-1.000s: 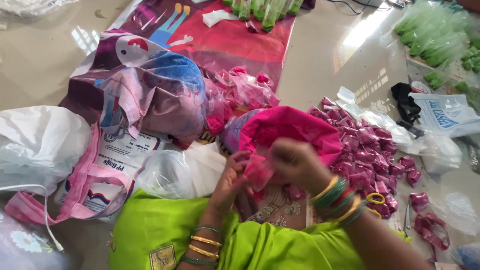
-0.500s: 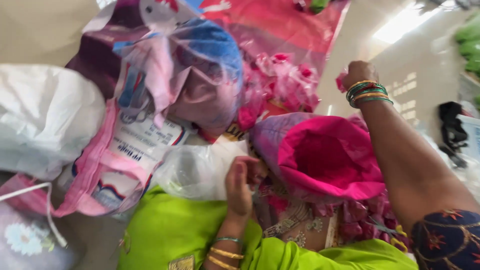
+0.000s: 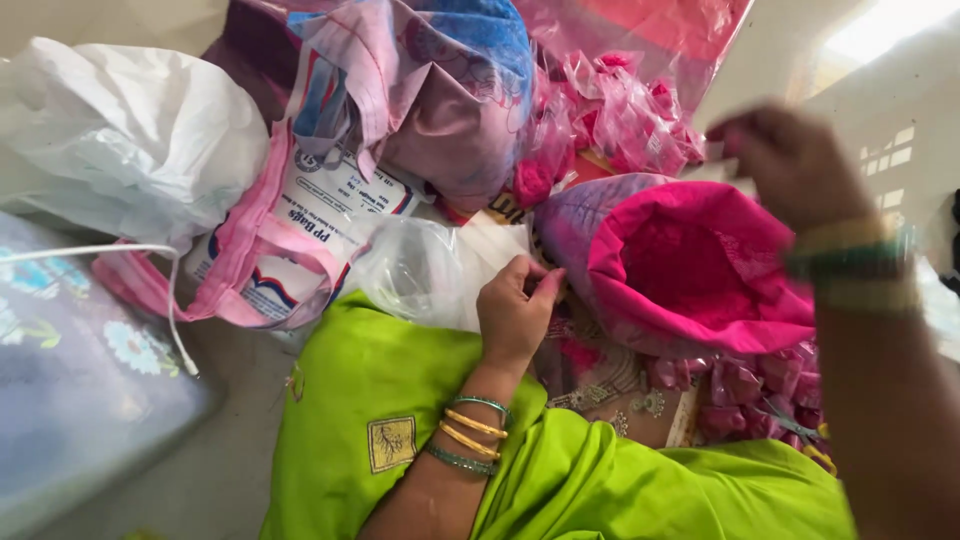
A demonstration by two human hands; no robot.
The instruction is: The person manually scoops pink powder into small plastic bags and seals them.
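A cloth bag (image 3: 690, 265) with a rolled-down pink rim, purple outside, holds bright pink powder and rests in my lap on green fabric (image 3: 400, 400). My left hand (image 3: 515, 310) lies just left of that rim with its fingers curled together and the fingertips touching the bag's edge. I cannot tell whether it grips anything. My right hand (image 3: 790, 160) hovers blurred above the bag's far right side, fingers bunched; what it holds is unclear. Small clear packets of pink powder (image 3: 620, 120) are heaped beyond the bag. More of these packets (image 3: 740, 385) lie below the bag's rim.
A crumpled clear plastic bag (image 3: 420, 270) lies left of my left hand. A printed sack with pink handles (image 3: 300, 220), a white plastic bag (image 3: 130, 140) and a purple-blue bag (image 3: 450, 90) crowd the left and top. A blue flowered surface (image 3: 60, 380) sits at the lower left.
My right hand, stretched out to the far packet heap half a second ago, has come back over the pink bag. My left hand has stayed at the bag's rim.
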